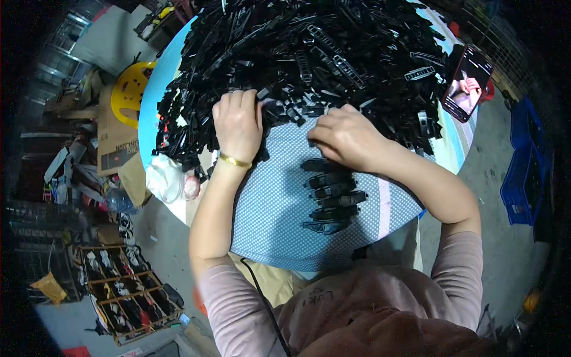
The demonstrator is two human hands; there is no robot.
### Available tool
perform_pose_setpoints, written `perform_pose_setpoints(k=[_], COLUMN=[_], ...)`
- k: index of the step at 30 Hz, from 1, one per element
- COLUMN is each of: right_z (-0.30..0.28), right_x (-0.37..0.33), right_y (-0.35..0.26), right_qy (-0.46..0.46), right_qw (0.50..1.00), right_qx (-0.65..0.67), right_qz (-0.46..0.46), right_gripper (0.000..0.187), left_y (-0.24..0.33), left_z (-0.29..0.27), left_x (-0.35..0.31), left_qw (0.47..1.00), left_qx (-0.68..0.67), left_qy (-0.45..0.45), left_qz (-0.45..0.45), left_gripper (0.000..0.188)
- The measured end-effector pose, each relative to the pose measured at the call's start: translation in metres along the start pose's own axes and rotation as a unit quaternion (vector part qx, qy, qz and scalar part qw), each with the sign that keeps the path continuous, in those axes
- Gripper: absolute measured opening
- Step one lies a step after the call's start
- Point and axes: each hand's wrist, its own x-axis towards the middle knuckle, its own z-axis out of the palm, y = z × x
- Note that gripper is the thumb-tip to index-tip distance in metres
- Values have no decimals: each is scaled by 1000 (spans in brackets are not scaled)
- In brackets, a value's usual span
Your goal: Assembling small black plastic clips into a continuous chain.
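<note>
Nearest, at six o'clock: mauve shirt (375, 300). At eleven: left hand (238, 122), half-curled at edge of heap of black plastic parts (273, 47); hold, if any, impossible to tell. At two: right hand (345, 137), fingers bent inward; contents likewise hidden. At four, near right hand: short row of black parts (336, 191) on dotted cloth (270, 202), seemingly done. Remaining, judging by heap spread around twelve: nearly everything.

Over the tabletop (270, 205) there is passing room along the near edge, between the left forearm (215, 205) and the row of black parts (333, 195). Toward the far edge a heap of black pieces (309, 50) blocks the way, with a phone (467, 86) at the right edge and a white bundle (165, 178) at the left edge.
</note>
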Motion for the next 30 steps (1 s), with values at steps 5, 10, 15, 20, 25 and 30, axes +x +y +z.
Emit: perform_pose_setpoints(k=[5,10,15,20,25,30], right_z=[3,-3,-12,-14,-17,-17], right_x=[-13,-14,-12,-13,-12,-15], right_y=[-2,-11,-2,-3,-5,-9], right_qy=[-47,-145,-69,15,66,38], right_qw=[990,976,986,999,997,999], right_qx=[109,164,151,23,45,-3], right_qz=[-80,-12,5,-16,-9,-20], right_gripper=[20,27,17,21,22,20], left_y=[49,54,44,35,46,35], left_z=[-31,-26,-32,-25,-11,-12], left_x=[-13,-23,-15,-28,-33,-33], left_qw=[968,930,755,922,928,920], left_qx=[-217,-307,-464,-314,-343,-359], left_qy=[-123,-201,-398,-224,-144,-156], left_qz=[-19,-6,-235,-18,13,6], left_gripper=[29,23,22,32,27,26])
